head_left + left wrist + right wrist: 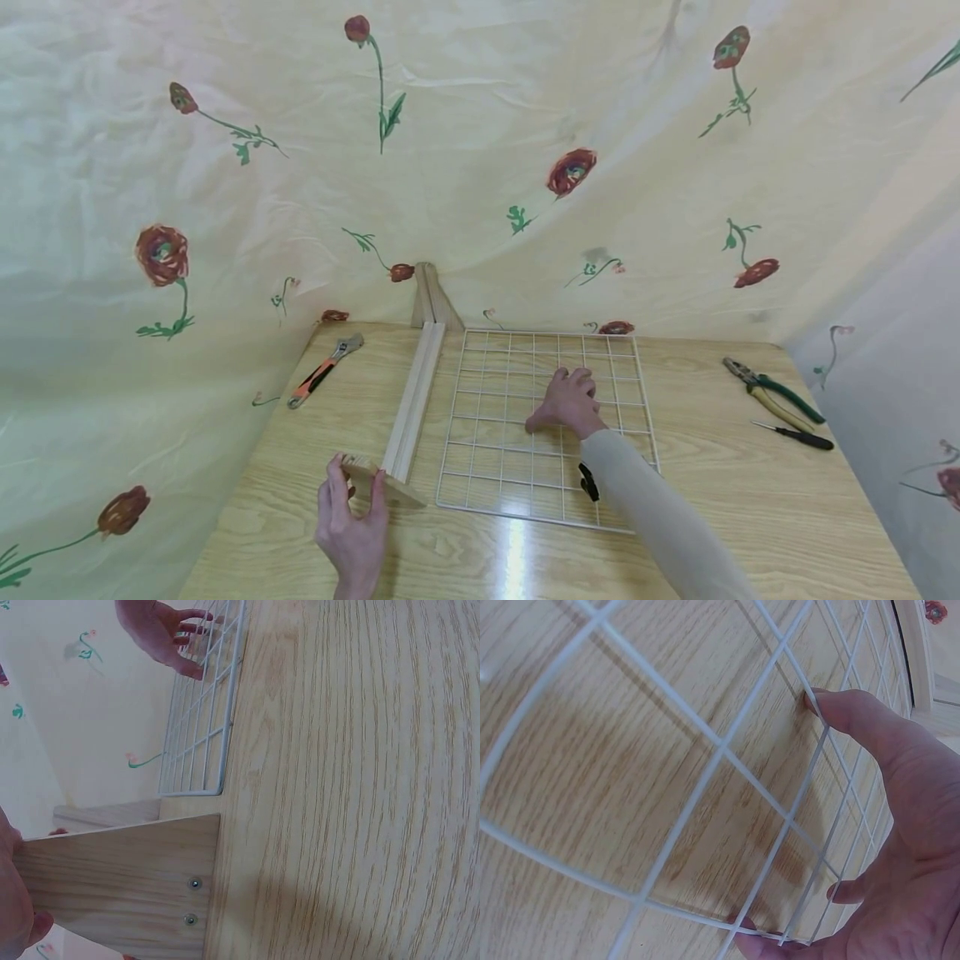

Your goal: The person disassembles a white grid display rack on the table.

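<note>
On the left, my left hand [352,521] grips a tapered wooden end board [127,881] between thumb and fingers. Two metal bolt heads [193,883] show in the board's face. From it a long grooved wooden rail [416,400] runs back to a second end board [437,300] at the wall. My right hand [568,404] is over a white wire grid panel [487,421], fingers spread and bent. Its thumb [847,712] and fingertips reach in among the wires, holding the panel across several squares. The panel lies right beside the rail.
An adjustable wrench [326,371] with orange and black handle lies at the left. On the right are pliers [772,396] and a black-handled screwdriver [802,437]. Flower-printed cloth [480,108] hangs behind the wooden table [750,508] and along its sides.
</note>
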{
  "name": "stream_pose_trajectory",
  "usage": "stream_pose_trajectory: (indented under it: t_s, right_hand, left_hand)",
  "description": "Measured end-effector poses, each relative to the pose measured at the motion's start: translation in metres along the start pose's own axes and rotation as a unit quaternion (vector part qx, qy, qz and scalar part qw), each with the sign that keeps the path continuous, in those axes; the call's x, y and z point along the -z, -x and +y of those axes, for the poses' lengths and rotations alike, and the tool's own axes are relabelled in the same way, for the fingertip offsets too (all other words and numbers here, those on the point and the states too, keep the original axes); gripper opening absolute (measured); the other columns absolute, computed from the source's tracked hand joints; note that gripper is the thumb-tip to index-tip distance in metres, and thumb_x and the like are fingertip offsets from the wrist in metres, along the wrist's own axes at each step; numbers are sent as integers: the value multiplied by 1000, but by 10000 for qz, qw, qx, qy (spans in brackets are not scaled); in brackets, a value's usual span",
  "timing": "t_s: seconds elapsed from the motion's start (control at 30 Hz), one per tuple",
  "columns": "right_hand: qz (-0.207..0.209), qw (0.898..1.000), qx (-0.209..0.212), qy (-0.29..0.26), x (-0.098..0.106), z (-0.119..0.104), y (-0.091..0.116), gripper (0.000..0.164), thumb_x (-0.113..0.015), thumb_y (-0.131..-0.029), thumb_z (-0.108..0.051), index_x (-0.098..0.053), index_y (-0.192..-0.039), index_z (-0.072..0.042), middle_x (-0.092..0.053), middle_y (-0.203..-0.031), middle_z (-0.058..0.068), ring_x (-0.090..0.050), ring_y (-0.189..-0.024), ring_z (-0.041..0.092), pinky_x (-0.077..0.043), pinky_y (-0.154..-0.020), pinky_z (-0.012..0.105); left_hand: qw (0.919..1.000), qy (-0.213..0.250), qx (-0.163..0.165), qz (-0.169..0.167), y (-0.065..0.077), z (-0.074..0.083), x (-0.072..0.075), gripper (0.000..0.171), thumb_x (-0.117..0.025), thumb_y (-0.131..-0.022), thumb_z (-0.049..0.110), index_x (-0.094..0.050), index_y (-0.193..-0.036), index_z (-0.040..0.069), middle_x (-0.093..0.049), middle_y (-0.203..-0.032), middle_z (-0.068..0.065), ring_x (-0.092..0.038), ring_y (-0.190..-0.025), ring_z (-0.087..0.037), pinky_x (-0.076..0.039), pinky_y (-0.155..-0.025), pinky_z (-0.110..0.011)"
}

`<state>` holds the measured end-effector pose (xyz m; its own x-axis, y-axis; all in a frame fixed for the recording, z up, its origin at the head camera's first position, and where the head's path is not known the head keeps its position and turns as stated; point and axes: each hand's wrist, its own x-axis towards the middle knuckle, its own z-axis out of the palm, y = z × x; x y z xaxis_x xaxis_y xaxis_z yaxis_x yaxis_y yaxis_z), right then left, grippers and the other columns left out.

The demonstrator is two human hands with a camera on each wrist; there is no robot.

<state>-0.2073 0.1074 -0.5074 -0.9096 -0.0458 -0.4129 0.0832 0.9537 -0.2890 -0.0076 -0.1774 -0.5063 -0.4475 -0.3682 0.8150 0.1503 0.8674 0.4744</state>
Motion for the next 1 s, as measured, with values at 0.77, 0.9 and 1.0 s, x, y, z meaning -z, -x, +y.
stream_pose_trajectory:
  t_s: [0.77, 0.9, 1.0]
  right_hand:
    - [88, 9999, 0, -75, 4, 5, 9, 123, -87, -67, -52, -22, -149, 13, -7, -147, 48, -26, -128, 61, -45, -87, 74]
    - [294, 9989, 358, -30, 20, 10, 11, 102, -82, -75, -50, -37, -140, 13, -23, -141, 43, -35, -123, 58, -49, -84, 68]
    - [346, 9966, 741, 125, 39, 16, 20, 91, -78, -79, -48, -42, -138, 13, -34, -137, 41, -40, -120, 57, -52, -82, 65]
  left_hand:
    - [9999, 99, 64, -90, 0, -1, 0, 58, -67, -94, 41, -59, -124, -8, -65, -86, -25, -63, -61, -36, -53, -42, -48]
    - [9997, 171, 103, -144, -2, -3, 3, 59, -70, -92, 40, -60, -125, -7, -66, -89, -24, -65, -66, -36, -55, -46, -49]
    - [9993, 309, 140, -184, -7, -8, 8, 59, -74, -88, 37, -62, -124, -8, -69, -92, -22, -68, -73, -36, -60, -59, -38]
